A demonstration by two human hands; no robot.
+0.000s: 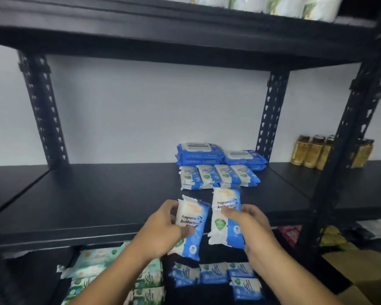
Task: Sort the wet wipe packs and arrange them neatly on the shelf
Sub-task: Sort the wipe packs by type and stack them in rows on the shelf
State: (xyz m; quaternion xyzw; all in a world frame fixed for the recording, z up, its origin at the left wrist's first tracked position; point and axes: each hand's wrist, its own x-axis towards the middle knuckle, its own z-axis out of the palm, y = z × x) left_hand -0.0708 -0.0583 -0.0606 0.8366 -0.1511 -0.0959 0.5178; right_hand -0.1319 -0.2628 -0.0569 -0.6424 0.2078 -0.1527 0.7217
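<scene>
My left hand (163, 230) grips a white-and-blue antibacterial wipe pack (193, 219) in front of the black middle shelf (97, 194). My right hand (249, 225) grips a second pack of the same kind (227, 208), held upright just right of the first. On the shelf behind them lies a row of small blue-and-white packs (218, 176), and at the back stand two stacks of larger blue packs (198, 153). Below the shelf edge lie several small blue packs (216, 275) and several green-and-white packs (92, 267).
Black perforated uprights (271, 115) frame the shelf. Golden bottles (310, 151) stand on the neighbouring shelf at right. White-and-green rolls (273, 4) sit on the top shelf. A cardboard box (365, 274) lies low at the right.
</scene>
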